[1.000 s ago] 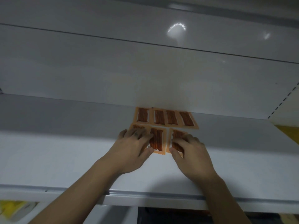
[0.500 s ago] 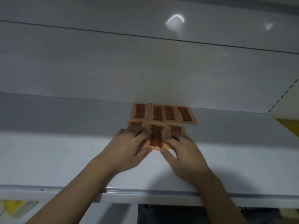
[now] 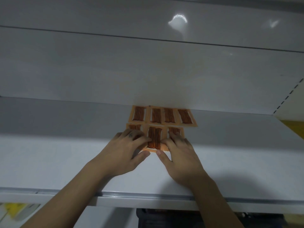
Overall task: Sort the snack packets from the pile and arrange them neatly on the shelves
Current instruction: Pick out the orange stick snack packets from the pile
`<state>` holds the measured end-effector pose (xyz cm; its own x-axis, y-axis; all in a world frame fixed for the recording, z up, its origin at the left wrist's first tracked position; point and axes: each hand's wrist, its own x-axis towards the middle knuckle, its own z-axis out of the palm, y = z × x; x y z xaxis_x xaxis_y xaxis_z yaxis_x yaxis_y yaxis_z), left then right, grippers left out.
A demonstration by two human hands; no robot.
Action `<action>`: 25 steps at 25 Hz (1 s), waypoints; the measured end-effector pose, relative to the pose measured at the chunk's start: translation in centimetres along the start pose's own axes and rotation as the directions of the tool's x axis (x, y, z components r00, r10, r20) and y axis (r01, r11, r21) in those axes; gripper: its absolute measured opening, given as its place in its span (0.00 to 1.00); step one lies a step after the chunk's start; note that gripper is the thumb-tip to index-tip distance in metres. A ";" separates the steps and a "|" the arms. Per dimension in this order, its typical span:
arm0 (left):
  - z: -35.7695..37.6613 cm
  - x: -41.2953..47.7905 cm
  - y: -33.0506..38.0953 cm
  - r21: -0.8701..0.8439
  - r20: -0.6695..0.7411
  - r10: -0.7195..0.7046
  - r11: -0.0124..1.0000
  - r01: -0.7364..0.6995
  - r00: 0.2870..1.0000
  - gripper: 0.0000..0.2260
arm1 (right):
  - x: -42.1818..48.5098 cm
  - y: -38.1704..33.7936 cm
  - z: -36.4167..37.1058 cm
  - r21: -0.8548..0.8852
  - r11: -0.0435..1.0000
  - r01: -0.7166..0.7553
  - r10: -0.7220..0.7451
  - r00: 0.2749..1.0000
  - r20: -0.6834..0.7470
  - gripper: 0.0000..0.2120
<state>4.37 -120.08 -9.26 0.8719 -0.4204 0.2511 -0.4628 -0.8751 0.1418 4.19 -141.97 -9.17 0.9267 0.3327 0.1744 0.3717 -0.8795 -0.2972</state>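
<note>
On the white shelf (image 3: 49,162), the left hand (image 3: 125,150) lies flat, fingers spread over the front-left snack packet (image 3: 134,127), thumb at the middle packet's (image 3: 154,139) near edge. The right hand (image 3: 181,155), fingers likewise straight, presses the front-right packet (image 3: 175,130). Just beyond, four more packets (image 3: 162,116) line the back wall (image 3: 148,71).
</note>
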 end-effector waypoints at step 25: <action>-2.2 -2.5 1.6 -0.007 -0.022 -0.119 0.993 0.118 0.993 0.19 | -0.5 -1.5 -1.6 -0.084 0.994 0.076 -0.084 0.992 -0.092 0.25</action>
<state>1.16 -119.90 -7.59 0.9168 -0.3082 0.2539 -0.3573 -0.9170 0.1773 3.08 -141.40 -7.29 0.8833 0.3725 0.2846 0.4353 -0.8770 -0.2032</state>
